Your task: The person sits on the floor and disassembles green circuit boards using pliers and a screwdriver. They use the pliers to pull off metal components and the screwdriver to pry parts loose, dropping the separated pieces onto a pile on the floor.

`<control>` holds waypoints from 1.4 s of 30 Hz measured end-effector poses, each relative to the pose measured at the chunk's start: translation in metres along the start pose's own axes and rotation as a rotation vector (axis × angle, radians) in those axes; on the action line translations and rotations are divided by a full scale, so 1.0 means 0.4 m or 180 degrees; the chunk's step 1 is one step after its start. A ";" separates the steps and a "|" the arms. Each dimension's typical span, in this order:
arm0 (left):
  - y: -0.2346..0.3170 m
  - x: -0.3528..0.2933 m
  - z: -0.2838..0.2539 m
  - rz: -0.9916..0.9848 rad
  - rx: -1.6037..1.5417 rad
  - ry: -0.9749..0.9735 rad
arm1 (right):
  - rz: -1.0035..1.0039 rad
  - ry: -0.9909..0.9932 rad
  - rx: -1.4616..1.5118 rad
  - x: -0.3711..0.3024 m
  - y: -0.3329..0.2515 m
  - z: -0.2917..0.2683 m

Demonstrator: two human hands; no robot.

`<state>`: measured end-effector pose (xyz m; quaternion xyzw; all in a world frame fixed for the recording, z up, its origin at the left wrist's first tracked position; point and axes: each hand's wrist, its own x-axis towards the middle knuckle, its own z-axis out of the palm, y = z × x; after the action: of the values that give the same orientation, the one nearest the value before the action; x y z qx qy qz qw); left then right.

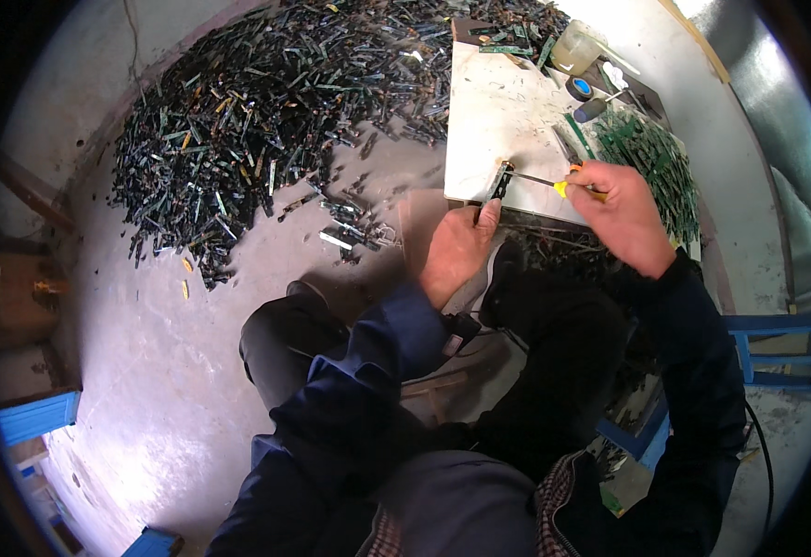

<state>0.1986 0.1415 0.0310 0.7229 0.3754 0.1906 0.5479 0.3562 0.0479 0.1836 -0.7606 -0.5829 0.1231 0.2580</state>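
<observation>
Currently, the left hand [456,249] is pinching a dark strip [498,184], which is jutting out just beyond it; the right hand [624,215] is gripping a yellow-handled screwdriver [561,188], its shaft pointing toward that strip. Green strips [651,153] are lying beyond the right hand.

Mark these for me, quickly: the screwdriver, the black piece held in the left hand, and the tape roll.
Screwdriver [560,188]: head view, on the yellow front of its handle.
Black piece [500,184]: head view, middle of its visible length.
Tape roll [579,88]: head view, on its blue centre.
</observation>
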 end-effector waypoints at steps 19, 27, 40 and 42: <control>-0.002 -0.005 -0.002 0.0576 0.0144 0.0323 | 0.2062 -0.0306 0.2091 -0.029 0.001 -0.020; 0.033 -0.017 -0.017 0.0212 0.0304 0.0018 | 0.1303 -0.0606 0.1265 -0.031 0.012 -0.028; 0.012 -0.016 0.001 0.0262 0.0279 0.0171 | 0.0147 -0.0026 0.0272 -0.041 0.035 0.041; 0.015 -0.016 -0.005 0.0194 0.0305 0.0119 | 0.1291 -0.0301 0.1600 -0.039 0.046 0.034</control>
<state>0.1952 0.1374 0.0380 0.7557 0.3721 0.2025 0.4995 0.3600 0.0330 0.1606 -0.7671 -0.3822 0.3472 0.3806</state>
